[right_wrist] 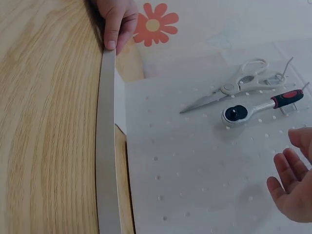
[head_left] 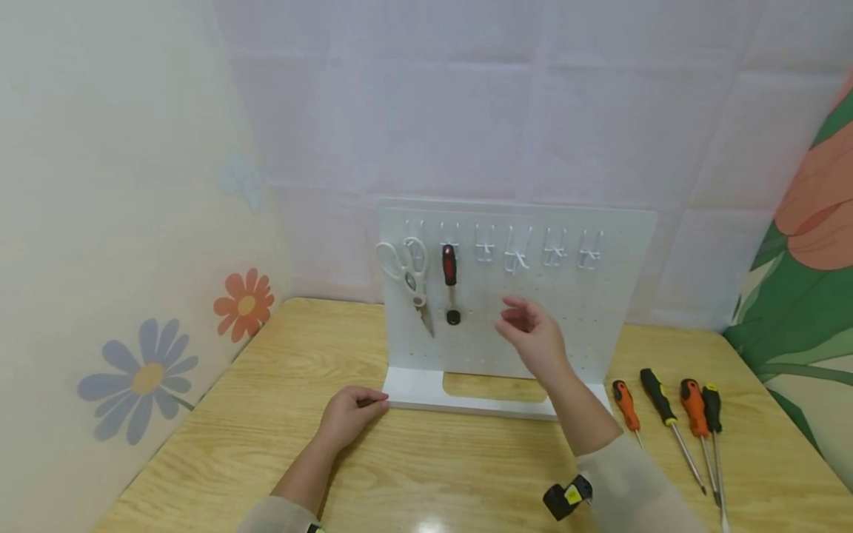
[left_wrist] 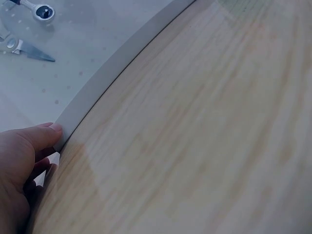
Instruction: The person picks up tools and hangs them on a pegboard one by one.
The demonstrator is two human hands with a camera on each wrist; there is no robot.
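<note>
A white pegboard stand [head_left: 526, 340] stands upright on the table. At its front left base corner, my left hand [head_left: 352, 419] pinches the edge, thumb on top, as the left wrist view also shows. White-handled scissors [head_left: 415, 277] and a ratchet wrench [head_left: 450, 281] with a red-and-black handle hang from the two leftmost hooks. My right hand [head_left: 536, 340] is raised before the board, right of the ratchet wrench, its fingers loosely bent and holding nothing. In the right wrist view, the fingers of that hand [right_wrist: 294, 178] are apart from the hanging tools.
Several free white hooks [head_left: 553, 248] line the board's top right. Several screwdrivers [head_left: 693, 407] with orange or black handles lie on the wooden table [head_left: 440, 474] at the right. Beside my right sleeve is a black-and-yellow object [head_left: 568, 497]. A flower-patterned wall [head_left: 153, 222] bounds the left side.
</note>
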